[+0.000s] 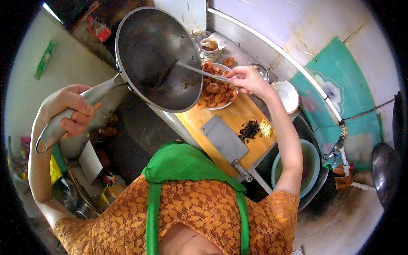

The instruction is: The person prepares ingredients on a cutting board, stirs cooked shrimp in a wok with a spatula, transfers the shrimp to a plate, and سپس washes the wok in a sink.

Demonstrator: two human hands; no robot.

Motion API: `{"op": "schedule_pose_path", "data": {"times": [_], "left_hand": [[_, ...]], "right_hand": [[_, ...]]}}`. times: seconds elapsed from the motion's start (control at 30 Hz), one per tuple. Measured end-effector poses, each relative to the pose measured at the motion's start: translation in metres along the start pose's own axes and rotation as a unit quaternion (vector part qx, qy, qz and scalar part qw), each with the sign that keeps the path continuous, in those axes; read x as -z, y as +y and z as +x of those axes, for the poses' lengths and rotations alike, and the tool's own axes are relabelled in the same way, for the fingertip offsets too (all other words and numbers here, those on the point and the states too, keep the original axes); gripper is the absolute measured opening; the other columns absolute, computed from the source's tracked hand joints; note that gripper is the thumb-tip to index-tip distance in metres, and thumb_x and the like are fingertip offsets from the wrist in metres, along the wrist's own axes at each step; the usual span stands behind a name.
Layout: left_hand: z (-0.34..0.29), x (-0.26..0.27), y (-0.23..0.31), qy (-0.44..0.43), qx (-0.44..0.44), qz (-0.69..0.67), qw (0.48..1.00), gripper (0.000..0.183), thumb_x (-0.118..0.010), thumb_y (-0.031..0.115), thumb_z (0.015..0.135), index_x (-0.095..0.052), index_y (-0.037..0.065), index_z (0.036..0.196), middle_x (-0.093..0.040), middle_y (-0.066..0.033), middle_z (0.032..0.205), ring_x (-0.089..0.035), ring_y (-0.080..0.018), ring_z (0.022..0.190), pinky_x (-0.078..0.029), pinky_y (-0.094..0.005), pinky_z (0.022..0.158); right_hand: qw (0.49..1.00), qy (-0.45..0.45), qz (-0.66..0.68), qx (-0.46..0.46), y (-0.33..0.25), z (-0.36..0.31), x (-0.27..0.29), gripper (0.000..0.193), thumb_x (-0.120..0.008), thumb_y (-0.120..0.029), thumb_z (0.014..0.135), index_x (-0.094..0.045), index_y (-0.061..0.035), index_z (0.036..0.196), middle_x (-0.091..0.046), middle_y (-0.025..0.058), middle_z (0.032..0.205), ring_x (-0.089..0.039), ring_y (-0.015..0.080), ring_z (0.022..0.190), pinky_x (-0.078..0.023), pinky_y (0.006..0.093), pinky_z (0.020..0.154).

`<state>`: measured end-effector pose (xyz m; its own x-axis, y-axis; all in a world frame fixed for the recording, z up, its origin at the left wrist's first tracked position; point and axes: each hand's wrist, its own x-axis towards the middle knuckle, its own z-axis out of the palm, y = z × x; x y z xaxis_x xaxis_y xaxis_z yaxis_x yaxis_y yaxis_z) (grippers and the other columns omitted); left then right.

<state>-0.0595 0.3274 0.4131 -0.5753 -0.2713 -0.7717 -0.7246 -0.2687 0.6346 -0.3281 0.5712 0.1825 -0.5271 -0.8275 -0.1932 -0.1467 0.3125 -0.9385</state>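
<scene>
Wall: pale tiled wall (263, 17), crossed by a white pipe (272, 38) and partly covered by a green panel (344, 80).

Counter: grey counter (244, 49), stained and crowded, seen along the wall.

Wok: large, dark wok (144, 42), found upper left of centre, steeply tilted, its mouth turned towards the worker and its right rim overlapping the plate in view; contact cannot be told. Judged rigid and fairly heavy, front-weighted when carried one-handed; best gripped along the metal handle, with the bowl, perhaps hot and greasy, avoided.

Board: wooden cutting board (191, 123), flat.

Basin: light-blue basin (316, 170), set in the sink area at right.

Plate: white plate (220, 66), heaped with reddish shrimp (216, 91). Plate judged breakable, best taken by its rim; shrimp judged soft and slippery.

Cleaver: broad-bladed cleaver (223, 136), laid flat on the board.

Utensil: slim metal utensil (197, 70), its far end inside the wok; judged light and stiff, best held near the free end.

Left hand (76, 106): fingers wrapped round the wok's handle.

Right hand (248, 80): fingers closely pinched on the utensil's end.

Bowl: white bowl (285, 95), beyond the right forearm.

Cup: patterned cup (209, 53), behind the plate.

Trimmings: black shreds (250, 129) and pale chopped bits (265, 127), piled side by side on the board.
</scene>
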Motion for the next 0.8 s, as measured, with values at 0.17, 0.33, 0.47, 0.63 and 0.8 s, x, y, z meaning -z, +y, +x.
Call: {"op": "schedule_pose_path", "data": {"times": [0.17, 0.33, 0.47, 0.63, 0.8], "left_hand": [[0.006, 0.006, 0.001, -0.025, 0.016, -0.009, 1.000, 0.011, -0.048, -0.003, 0.071, -0.045, -0.003, 0.082, -0.037, -0.0015, 0.051, -0.030, -0.0039, 0.034, -0.023, -0.0176, 0.027], [0.004, 0.011, -0.003, -0.039, 0.018, -0.029, 0.999, 0.010, -0.048, -0.003, 0.072, -0.045, -0.002, 0.081, -0.037, -0.0019, 0.051, -0.031, -0.0043, 0.033, -0.022, -0.0180, 0.026], [0.005, 0.017, -0.006, -0.032, 0.017, -0.008, 0.999, 0.009, -0.049, -0.002, 0.072, -0.045, -0.002, 0.080, -0.038, -0.0018, 0.050, -0.031, -0.0043, 0.033, -0.022, -0.0184, 0.026], [-0.005, 0.023, -0.018, -0.006, -0.010, -0.014, 1.000, 0.010, -0.050, 0.000, 0.070, -0.045, -0.002, 0.079, -0.038, -0.0019, 0.050, -0.031, -0.0048, 0.032, -0.023, -0.0189, 0.025], [-0.010, 0.028, -0.023, -0.019, -0.016, -0.014, 1.000, 0.011, -0.051, 0.001, 0.068, -0.045, -0.002, 0.077, -0.038, -0.0022, 0.049, -0.031, -0.0057, 0.030, -0.023, -0.0200, 0.024]], "right_hand": [[0.997, -0.035, -0.031, -0.062, 0.006, 0.008, 0.022, 0.014, -0.061, -0.016, 0.078, -0.060, -0.0046, 0.087, -0.053, -0.0013, 0.057, -0.040, 0.0015, 0.041, -0.026, 0.0171, 0.035], [0.989, -0.024, -0.099, -0.106, 0.006, -0.012, 0.059, 0.007, -0.061, -0.011, 0.076, -0.059, -0.0053, 0.080, -0.052, -0.0021, 0.056, -0.044, 0.0017, 0.045, -0.027, 0.0168, 0.036], [0.979, 0.035, -0.178, -0.091, -0.016, -0.036, 0.072, 0.005, -0.060, -0.008, 0.076, -0.060, -0.0054, 0.080, -0.052, -0.0029, 0.057, -0.046, 0.0021, 0.048, -0.029, 0.0176, 0.038], [0.981, 0.079, -0.167, -0.058, -0.009, -0.046, 0.069, 0.008, -0.058, -0.010, 0.079, -0.059, -0.0070, 0.086, -0.051, -0.0038, 0.058, -0.043, 0.0021, 0.046, -0.026, 0.0177, 0.038], [0.988, 0.118, 0.029, -0.094, 0.016, -0.044, 0.037, 0.017, -0.050, -0.018, 0.086, -0.055, -0.0088, 0.100, -0.046, -0.0046, 0.059, -0.035, 0.0012, 0.043, -0.022, 0.0156, 0.036]]}}
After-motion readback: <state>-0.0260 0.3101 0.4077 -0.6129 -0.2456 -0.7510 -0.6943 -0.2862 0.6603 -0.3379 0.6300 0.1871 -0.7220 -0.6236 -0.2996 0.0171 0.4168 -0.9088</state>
